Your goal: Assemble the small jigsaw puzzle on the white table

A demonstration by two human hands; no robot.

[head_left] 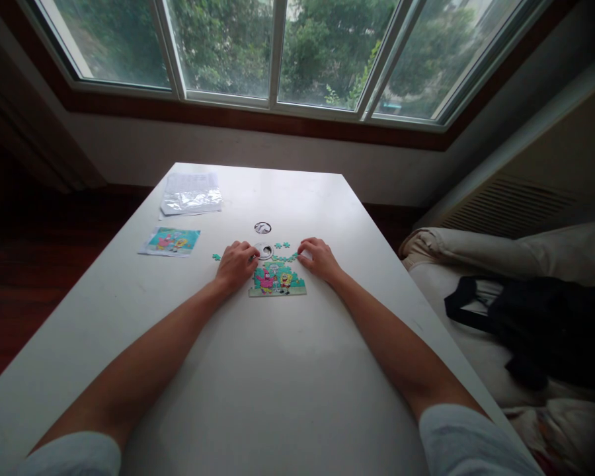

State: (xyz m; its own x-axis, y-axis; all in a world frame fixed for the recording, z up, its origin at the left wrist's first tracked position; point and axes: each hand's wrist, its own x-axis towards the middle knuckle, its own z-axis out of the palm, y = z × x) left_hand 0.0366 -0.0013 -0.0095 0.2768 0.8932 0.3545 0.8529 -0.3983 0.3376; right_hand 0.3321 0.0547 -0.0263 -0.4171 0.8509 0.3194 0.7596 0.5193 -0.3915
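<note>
A partly joined jigsaw puzzle (277, 283) with cartoon figures, one pink and one yellow, lies flat on the white table. My left hand (237, 266) rests at its upper left corner, fingers curled in together; whatever is under the fingertips is hidden. On the other side, my right hand (321, 259) has thumb and forefinger closed at the right end of a short row of green jigsaw pieces (283, 258), just above the joined part. Loose green pieces (281, 245) lie farther up, and another loose piece (217, 256) sits left of my left hand.
A printed picture (173, 242) of the same cartoon lies to the left, with a clear plastic bag and papers (191, 194) behind it. Two round openings (262, 228) are set in the table (277, 383). Dark clothing (545, 324) lies on a pale couch at right.
</note>
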